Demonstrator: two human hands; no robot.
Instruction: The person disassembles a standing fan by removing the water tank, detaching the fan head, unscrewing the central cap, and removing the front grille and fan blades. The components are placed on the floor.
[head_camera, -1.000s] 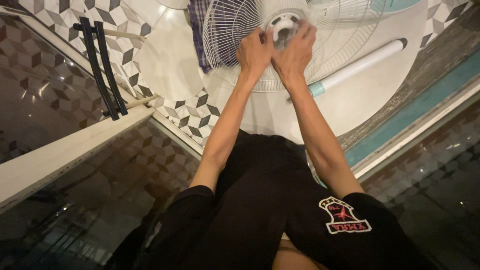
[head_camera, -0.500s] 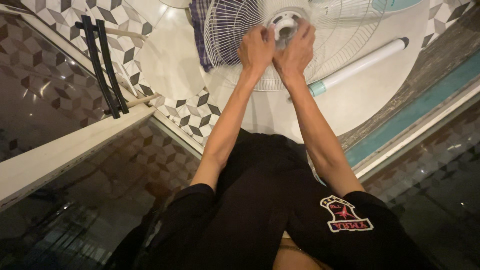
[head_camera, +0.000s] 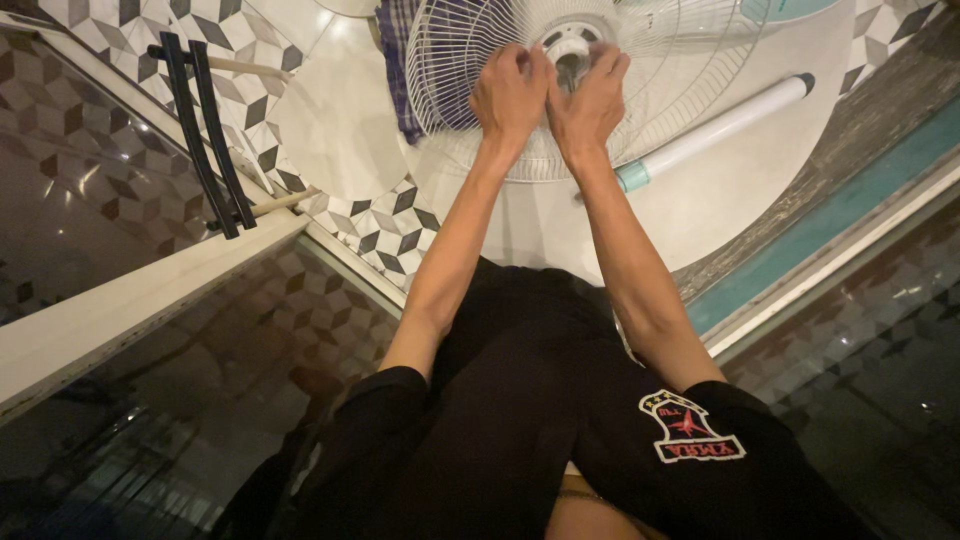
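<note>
A white wire fan grille (head_camera: 680, 70) lies flat on the pale floor, with a round white hub (head_camera: 568, 42) at its centre. My left hand (head_camera: 510, 92) and my right hand (head_camera: 590, 100) rest side by side on the grille, fingers curled around the hub. My fingertips cover the near side of the hub, so the exact hold is hidden. My bare forearms reach out over my black shorts (head_camera: 540, 420).
A white fan pole (head_camera: 715, 130) with a teal collar lies to the right of the grille. A checked cloth (head_camera: 398, 50) lies beneath the grille's left edge. A glass door with black handles (head_camera: 205, 130) stands at left, a teal threshold strip (head_camera: 830, 220) at right.
Both hands have crept slightly up and turned a little around the hub; the grille and pole stay where they were.
</note>
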